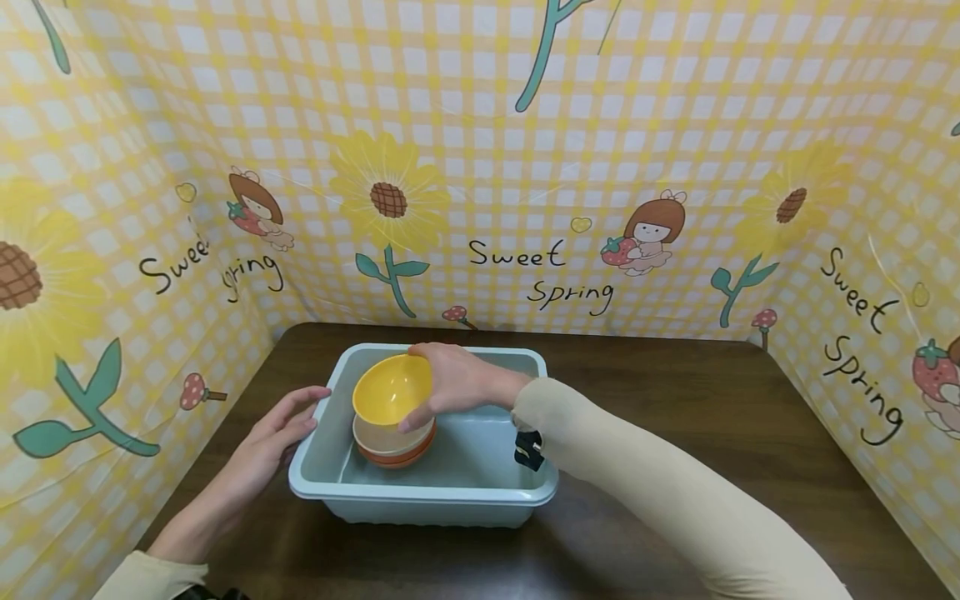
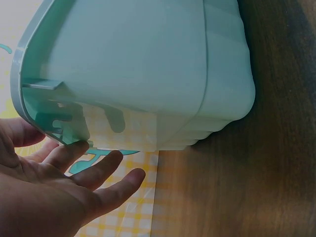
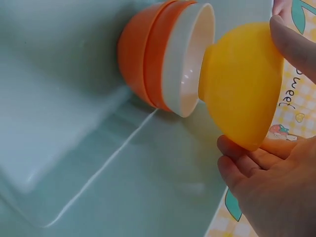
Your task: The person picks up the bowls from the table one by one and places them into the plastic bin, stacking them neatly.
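Note:
A yellow bowl (image 1: 390,390) is gripped by my right hand (image 1: 457,379), thumb on the near side of its rim and fingers on the far side. It hangs over a stack of bowls in the left part of a light blue plastic basin (image 1: 480,467). In the right wrist view, a cream bowl (image 3: 175,61) tops the stack, with orange bowls (image 3: 140,54) under it. The yellow bowl's foot (image 3: 205,74) overlaps the cream bowl's opening. My left hand (image 1: 281,429) touches the basin's left rim, fingers loosely spread in the left wrist view.
The basin stands on a dark brown wooden table (image 1: 660,400). A yellow checked cloth (image 1: 480,200) with flowers and lettering hangs behind the table and along both sides. A black strap piece (image 1: 528,450) shows at the right sleeve.

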The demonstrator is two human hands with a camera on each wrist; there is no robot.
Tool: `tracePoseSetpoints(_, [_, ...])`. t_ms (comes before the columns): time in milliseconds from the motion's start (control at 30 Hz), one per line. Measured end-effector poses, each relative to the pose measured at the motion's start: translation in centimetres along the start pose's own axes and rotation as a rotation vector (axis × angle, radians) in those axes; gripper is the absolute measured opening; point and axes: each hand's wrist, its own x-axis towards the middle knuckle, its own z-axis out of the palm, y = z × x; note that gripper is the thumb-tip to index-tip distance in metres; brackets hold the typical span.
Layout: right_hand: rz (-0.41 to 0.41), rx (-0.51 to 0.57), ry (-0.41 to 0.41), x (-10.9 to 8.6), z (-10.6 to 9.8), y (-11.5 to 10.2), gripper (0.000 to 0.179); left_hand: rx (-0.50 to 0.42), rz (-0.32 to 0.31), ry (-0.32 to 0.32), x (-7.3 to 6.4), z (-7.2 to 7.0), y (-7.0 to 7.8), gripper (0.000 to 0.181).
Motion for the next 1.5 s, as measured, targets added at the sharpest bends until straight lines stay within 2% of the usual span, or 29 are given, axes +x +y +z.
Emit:
tracePoseSetpoints(300, [-0.017,0.051,-0.039,0.1,1.0,0.4,0.099,-0.003,0.009,0.005,0.3,0.2,-0.2,0.046])
tracePoseSetpoints(600, [-0.019,0.004,-0.049,0.2,1.9,0.6,0.099,-0.015,0.01,0.011,0.2,0.2,-0.2,0.045])
tracePoseSetpoints(800, [-0.012,0.016,-0.043,0.4,2.3,0.9,0.099,-0.015,0.029,-0.002,0.2,0.1,-0.3,0.044])
tracePoseSetpoints(1233, [-0.071,0.043,-0.056,0.8,3.1,1.3,0.087,0.009,0.008,-0.001,0.1,0.0,0.2,0.047])
tracePoseSetpoints(1367, [-0.096,0.044,-0.062,1.7,4.1,2.4,0.083,-0.009,0.016,-0.006,0.1,0.0,-0.1,0.046])
tracePoseSetpoints(1500, [-0.098,0.025,-0.078,1.8,4.3,2.7,0.084,-0.015,0.014,-0.004,0.1,0.1,-0.2,0.045])
